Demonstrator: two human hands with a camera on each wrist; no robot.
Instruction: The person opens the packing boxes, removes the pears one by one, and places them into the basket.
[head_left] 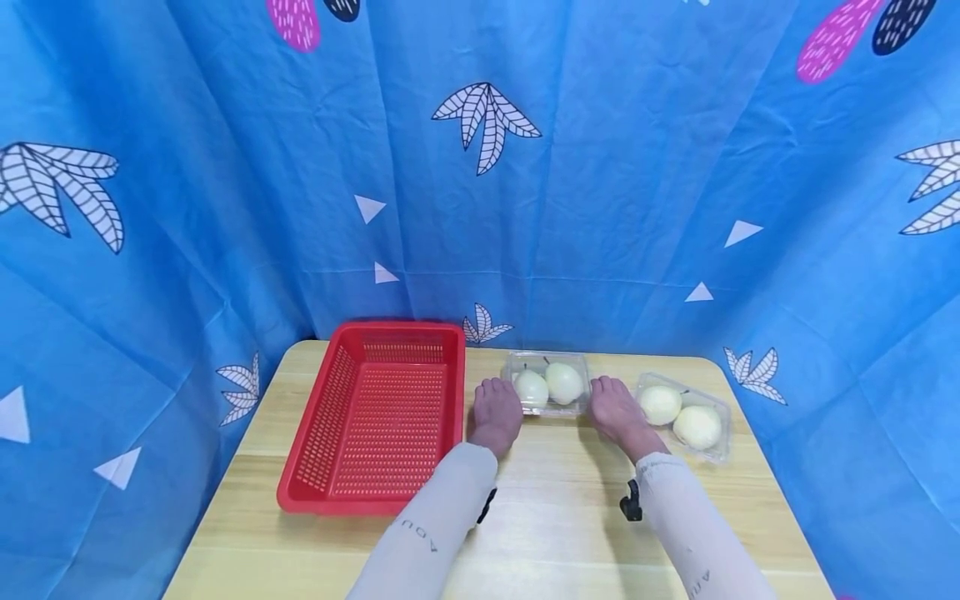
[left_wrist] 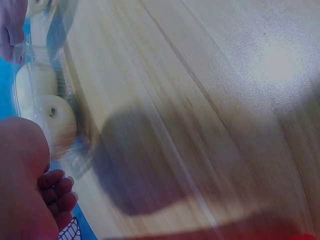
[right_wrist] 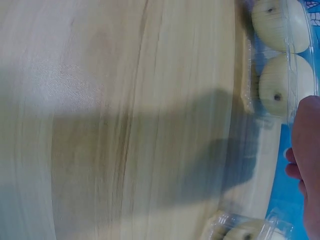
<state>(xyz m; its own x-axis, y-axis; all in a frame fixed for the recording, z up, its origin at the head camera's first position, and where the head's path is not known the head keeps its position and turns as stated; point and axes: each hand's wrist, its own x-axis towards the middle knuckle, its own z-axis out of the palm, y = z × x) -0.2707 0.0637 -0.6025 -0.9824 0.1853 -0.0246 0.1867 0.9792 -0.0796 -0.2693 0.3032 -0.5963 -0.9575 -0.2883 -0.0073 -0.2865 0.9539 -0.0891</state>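
A clear plastic box (head_left: 553,411) with two pale yellow pears (head_left: 564,383) is near the back edge of the table, between both hands. My left hand (head_left: 497,412) grips its left side; in the left wrist view the thumb (left_wrist: 25,140) lies at the box's rim and the fingers curl below. On the opposite side, my right hand (head_left: 617,408) holds the box's right end, its thumb along the rim in the right wrist view. The fingertips on the box's outer side are partly hidden.
To the left stands a red plastic basket (head_left: 456,417) with a perforated floor. A second clear box (head_left: 724,425) holding two pears sits at the right, close beside the right forearm. A blue patterned curtain (head_left: 600,208) hangs behind the wooden table (head_left: 547,508).
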